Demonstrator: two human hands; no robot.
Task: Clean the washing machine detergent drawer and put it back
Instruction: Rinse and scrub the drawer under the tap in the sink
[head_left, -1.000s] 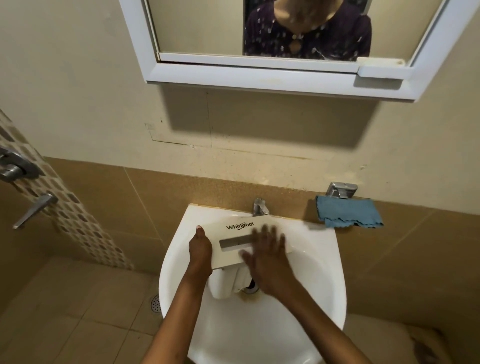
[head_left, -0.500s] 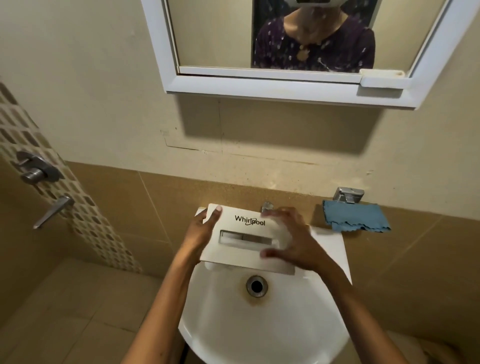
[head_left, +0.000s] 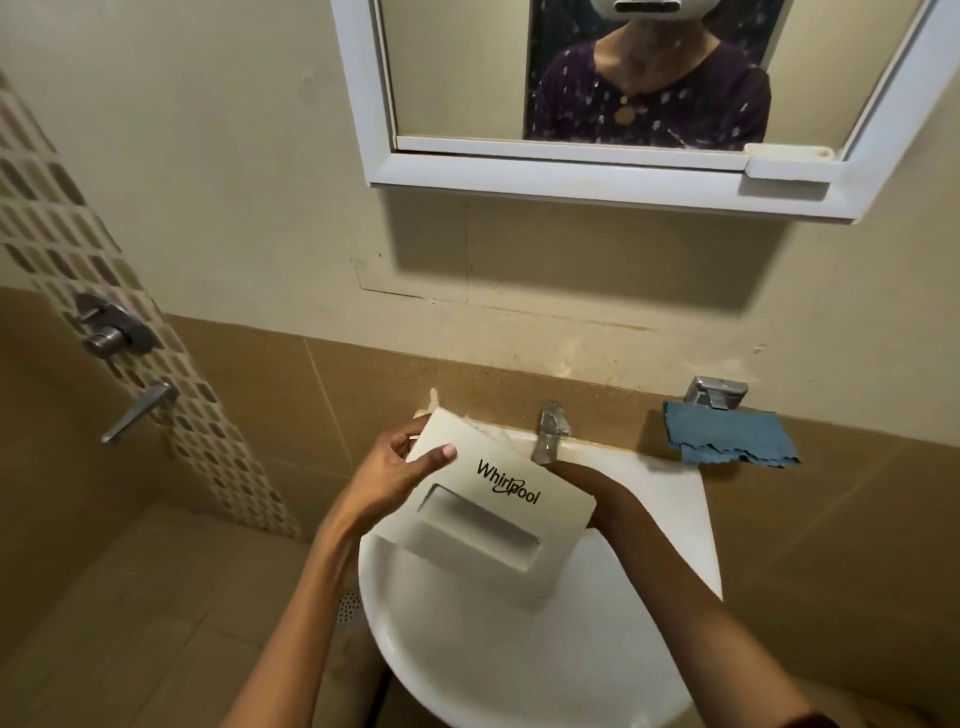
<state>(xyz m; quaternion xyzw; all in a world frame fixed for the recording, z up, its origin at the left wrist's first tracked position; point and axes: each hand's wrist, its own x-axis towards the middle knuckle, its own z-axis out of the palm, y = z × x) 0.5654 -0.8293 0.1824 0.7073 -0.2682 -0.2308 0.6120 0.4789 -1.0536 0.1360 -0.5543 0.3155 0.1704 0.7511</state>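
the left hand's fingers (head_left: 402, 431) curl behind the left end of the detergent drawer (head_left: 498, 519) and the thumb presses on its front face, so the left hand (head_left: 389, 478) grips it. the right hand (head_left: 592, 486) reaches behind the drawer's right end; its fingers are hidden, so i cannot tell whether they grip. the drawer is held tilted, right end lower, over the back half of the sink (head_left: 519, 670), logo side up, just in front of the tap (head_left: 550, 431). a blue cloth (head_left: 727, 441) lies just past the sink's back right corner.
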